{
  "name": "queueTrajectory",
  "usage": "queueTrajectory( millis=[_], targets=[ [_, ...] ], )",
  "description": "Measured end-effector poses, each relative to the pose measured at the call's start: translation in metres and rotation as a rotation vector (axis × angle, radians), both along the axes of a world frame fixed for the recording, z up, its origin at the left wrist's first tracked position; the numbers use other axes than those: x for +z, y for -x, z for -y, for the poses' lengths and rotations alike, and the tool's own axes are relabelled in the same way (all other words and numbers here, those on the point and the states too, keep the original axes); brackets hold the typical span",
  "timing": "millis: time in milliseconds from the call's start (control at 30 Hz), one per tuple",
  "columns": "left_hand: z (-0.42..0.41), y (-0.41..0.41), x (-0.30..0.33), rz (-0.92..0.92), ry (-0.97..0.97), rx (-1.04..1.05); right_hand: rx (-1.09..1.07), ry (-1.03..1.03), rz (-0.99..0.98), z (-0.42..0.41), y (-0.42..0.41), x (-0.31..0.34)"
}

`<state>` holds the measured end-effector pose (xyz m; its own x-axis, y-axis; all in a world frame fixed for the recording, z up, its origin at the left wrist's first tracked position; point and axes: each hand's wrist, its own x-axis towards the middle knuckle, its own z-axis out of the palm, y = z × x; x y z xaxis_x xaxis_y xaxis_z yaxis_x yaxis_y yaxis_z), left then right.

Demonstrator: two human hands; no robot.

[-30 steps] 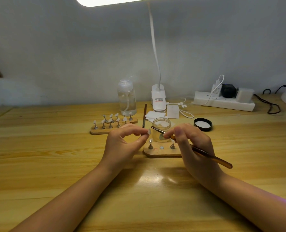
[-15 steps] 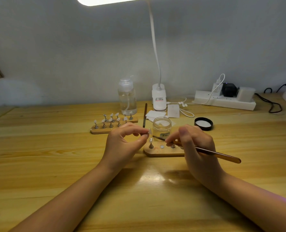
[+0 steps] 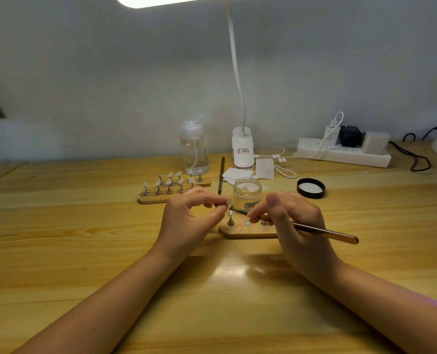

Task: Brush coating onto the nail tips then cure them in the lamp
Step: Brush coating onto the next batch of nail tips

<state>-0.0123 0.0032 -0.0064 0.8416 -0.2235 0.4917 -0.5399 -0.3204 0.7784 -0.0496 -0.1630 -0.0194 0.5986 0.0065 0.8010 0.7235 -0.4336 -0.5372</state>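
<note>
**Coating a tip you're holding in your fingers**

The left hand [image 3: 189, 221] pinches one small pale nail tip [image 3: 229, 201] between thumb and fingertips, lifted just above the near oval wooden stand [image 3: 248, 232]. The right hand [image 3: 296, 223] grips the long amber-handled brush [image 3: 314, 229] like a pencil, dark bristles right at the tip's edge; I can't tell if they're touching.

If it were me: keep both wrists planted on the yellow wooden table [image 3: 84, 238], stroke lightly from base to free end, and keep the pinching fingers off the top face so the wet coat isn't smudged. The open clear glass jar [image 3: 247, 194] sits just behind for reloading, its black lid [image 3: 311, 188] off to the right.

More tips wait on the far wooden rack of metal pegs [image 3: 172, 191]. A purple glow at the right edge may be the curing lamp, though the lamp itself is out of view.
</note>
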Motion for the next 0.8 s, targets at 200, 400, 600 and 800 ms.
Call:
queueTrajectory(
  millis=[200,400,600,800],
  targets=[
    [0.0041,-0.0031,0.0017,-0.02,-0.007,0.007,0.006,-0.073,-0.051,-0.0001,-0.001,0.0006],
    [0.001,0.0005,0.0014,-0.009,0.006,-0.012,-0.035,-0.015,-0.056,-0.0002,0.0008,0.0017],
    [0.0011,-0.0003,0.001,-0.019,-0.002,-0.008,0.012,-0.042,-0.071,-0.0002,0.0013,0.0013],
    [0.0017,-0.001,0.0013,-0.023,-0.001,-0.016,0.053,-0.196,-0.144,0.0018,0.0036,-0.0005]
  ],
)
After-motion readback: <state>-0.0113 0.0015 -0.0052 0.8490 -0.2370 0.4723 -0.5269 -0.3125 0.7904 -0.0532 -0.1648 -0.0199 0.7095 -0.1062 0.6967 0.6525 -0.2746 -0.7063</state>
